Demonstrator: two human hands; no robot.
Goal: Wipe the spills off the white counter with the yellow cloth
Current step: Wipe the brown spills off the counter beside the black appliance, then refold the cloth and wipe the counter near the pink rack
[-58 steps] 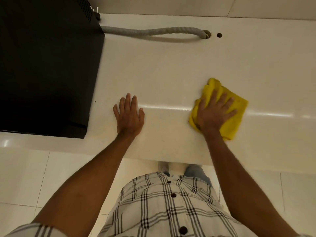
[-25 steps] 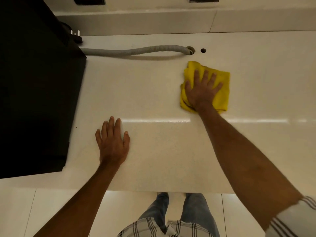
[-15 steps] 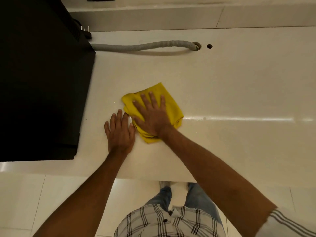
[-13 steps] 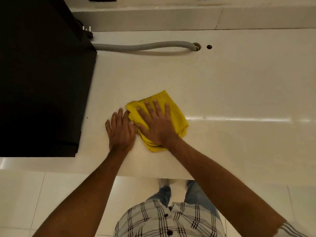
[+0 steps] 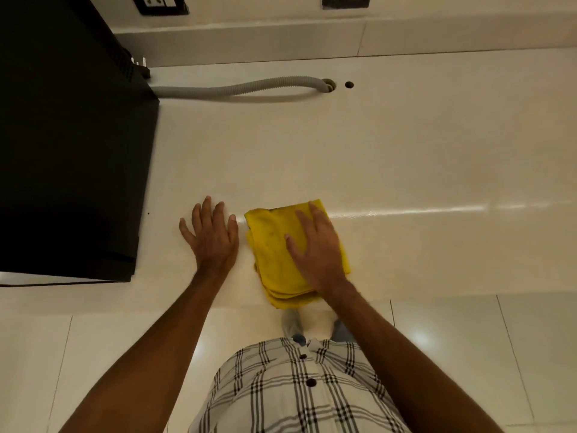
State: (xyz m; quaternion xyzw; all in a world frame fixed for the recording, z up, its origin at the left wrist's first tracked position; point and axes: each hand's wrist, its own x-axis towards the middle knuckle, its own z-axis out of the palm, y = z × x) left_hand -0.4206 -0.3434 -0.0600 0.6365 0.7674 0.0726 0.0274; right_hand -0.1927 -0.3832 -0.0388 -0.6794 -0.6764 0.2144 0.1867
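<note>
A folded yellow cloth (image 5: 272,245) lies near the front edge of the white counter (image 5: 390,157), its near corner hanging just over that edge. My right hand (image 5: 315,248) presses flat on the cloth's right half, fingers spread. My left hand (image 5: 212,235) rests palm down on the bare counter just left of the cloth, holding nothing. I can make out no distinct spill on the glossy surface; a bright light streak runs to the right of the cloth.
A large black appliance (image 5: 68,145) fills the counter's left side. A grey corrugated hose (image 5: 237,88) runs from it to a hole (image 5: 327,84) near the back wall, with a second small hole (image 5: 349,85) beside it. Wall switches (image 5: 159,3) sit above. White floor tiles lie below.
My right hand swept the cloth from the back by the hose hole to beside my left hand, then pulled it toward the front edge. My left hand stayed planted.
</note>
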